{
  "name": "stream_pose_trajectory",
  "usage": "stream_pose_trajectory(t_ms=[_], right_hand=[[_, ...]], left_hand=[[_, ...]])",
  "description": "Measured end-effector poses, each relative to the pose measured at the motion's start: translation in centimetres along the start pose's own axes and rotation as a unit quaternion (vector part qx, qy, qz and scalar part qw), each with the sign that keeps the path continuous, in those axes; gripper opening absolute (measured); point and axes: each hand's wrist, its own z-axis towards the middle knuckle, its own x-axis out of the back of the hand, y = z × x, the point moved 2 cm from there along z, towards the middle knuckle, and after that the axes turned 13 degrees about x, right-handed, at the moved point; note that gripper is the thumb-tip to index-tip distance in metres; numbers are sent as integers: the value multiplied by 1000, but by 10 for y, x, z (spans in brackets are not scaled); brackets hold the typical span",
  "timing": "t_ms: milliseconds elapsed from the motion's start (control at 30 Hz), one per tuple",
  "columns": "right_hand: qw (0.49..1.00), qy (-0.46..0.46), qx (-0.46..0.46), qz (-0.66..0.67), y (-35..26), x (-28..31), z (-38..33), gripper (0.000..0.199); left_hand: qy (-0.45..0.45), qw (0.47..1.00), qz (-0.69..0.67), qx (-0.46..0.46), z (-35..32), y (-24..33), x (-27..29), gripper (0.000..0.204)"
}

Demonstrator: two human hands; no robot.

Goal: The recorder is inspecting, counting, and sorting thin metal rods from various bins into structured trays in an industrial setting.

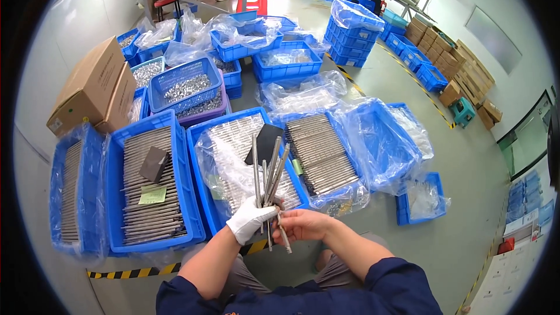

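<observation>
A grey concrete floor carries everything. Just beyond the hands sit three large blue crates side by side, packed with rows of metal rods. Farther off stand smaller blue baskets of small metal parts and plastic-lined bins. Left of the hands lies a cardboard box; to the right, a small blue tray. Yellow-black tape runs beneath them.

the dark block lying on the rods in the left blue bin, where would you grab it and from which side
Take the dark block from above, pinching its two long side edges. It lies flat and loose on the packed metal rods, tilted diagonally, so turn the grip to match. The blue bin walls stand well off, leaving room for fingers.
</observation>
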Motion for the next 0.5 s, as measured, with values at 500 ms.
stream_pose_trajectory(t_ms=[500], right_hand=[[982, -54, 53, -171, -8, -19, -14, 20]], left_hand=[[31, 1000, 1, -5, -5, 15, 19, 39]])
